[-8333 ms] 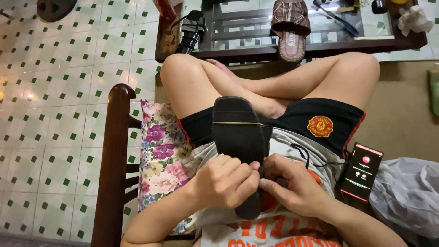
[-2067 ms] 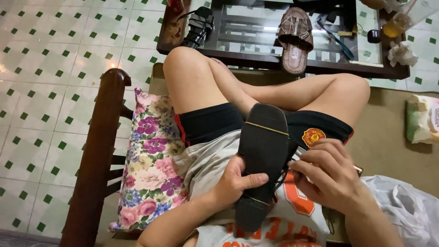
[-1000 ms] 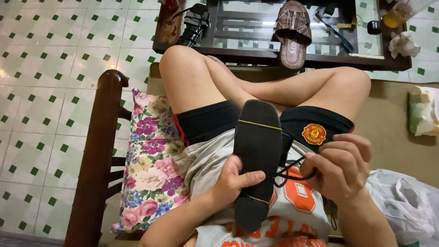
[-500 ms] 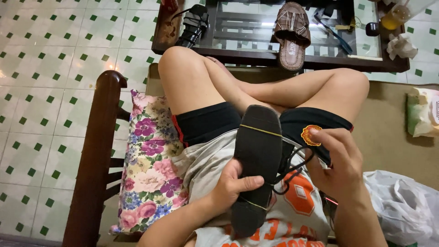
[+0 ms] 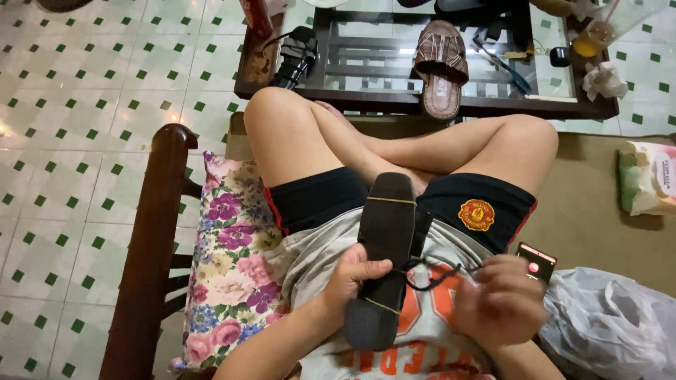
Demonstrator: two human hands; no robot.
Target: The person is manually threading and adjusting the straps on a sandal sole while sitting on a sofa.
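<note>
Right hand [image 5: 498, 301] lowered, fingers pinching black cord [image 5: 431, 276], left hand [image 5: 355, 273] gripping sandal [image 5: 380, 260]

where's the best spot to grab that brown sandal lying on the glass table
Grip the brown sandal across its narrow heel end, which overhangs the glass table's near edge. Come from the seated person's side; the woven strap covers the far half, so the bare heel probably gives the clearest pinch.

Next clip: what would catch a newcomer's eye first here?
A black sandal held sole-up over the lap, the left hand gripping its side while the right hand pulls a dark thread beside it. Left of the crossed legs lies a floral cushion against a dark wooden armrest. Ahead, a brown sandal lies on a glass-topped table.
</note>
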